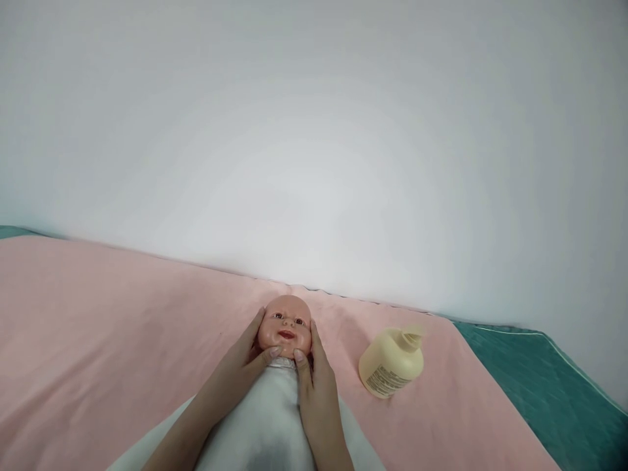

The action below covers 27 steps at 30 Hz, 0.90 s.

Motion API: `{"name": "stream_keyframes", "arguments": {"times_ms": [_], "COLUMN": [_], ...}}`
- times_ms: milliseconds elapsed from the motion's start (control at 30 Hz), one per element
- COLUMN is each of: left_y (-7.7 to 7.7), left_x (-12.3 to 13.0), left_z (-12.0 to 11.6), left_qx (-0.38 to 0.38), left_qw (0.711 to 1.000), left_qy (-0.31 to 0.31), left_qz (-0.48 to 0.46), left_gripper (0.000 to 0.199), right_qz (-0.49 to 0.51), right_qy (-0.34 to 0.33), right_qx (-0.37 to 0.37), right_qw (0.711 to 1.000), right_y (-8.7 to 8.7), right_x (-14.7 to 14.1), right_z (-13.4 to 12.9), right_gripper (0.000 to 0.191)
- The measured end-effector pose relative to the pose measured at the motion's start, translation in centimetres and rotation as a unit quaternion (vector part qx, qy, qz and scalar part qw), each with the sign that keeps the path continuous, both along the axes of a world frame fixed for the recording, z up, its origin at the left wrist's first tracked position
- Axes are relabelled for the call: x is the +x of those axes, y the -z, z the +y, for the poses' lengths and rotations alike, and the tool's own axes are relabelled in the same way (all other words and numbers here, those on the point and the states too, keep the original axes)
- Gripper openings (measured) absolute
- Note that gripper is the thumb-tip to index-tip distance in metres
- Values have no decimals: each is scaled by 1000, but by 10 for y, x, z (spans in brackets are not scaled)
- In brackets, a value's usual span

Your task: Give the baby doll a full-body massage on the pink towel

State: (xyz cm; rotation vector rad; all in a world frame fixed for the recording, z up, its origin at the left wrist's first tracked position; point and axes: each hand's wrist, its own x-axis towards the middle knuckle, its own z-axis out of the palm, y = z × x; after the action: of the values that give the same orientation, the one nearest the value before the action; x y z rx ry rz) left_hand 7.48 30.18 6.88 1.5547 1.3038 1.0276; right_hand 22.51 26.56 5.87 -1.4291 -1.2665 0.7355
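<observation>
The baby doll (286, 325) lies face up on the pink sheet (147, 314), its head cupped between left hand (246, 360) and right hand (316, 379), thumbs by the chin. The glossy head seems stiff, light, perhaps slippery; both cheeks offer good hold.

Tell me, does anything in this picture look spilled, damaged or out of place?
One thing stands out: a dark grey patch on the white fabric below the bald plastic doll head, at the bottom edge. It darkens otherwise pale cloth; I cannot tell if shadow or stain. No spill shows around the pale-yellow rounded bottle.
</observation>
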Motion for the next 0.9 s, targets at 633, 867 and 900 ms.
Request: {"name": "stream_keyframes", "arguments": {"times_ms": [633, 867, 900], "left_y": [-2, 14, 15], "left_x": [-3, 0, 0], "left_z": [0, 6, 6], "left_qx": [-12, -1, -5], "left_qw": [1000, 995, 993], "left_qy": [12, 59, 63], "left_qz": [19, -86, -96], "left_gripper": [74, 85, 86], "right_qz": [11, 36, 33], "right_qy": [-3, 8, 5], "right_qx": [-25, -3, -4], "right_qw": [1000, 999, 999], "right_y": [-15, -11, -10], "right_x": [-3, -7, -7], "right_z": [-6, -5, -5], "right_gripper": [66, 69, 70]}}
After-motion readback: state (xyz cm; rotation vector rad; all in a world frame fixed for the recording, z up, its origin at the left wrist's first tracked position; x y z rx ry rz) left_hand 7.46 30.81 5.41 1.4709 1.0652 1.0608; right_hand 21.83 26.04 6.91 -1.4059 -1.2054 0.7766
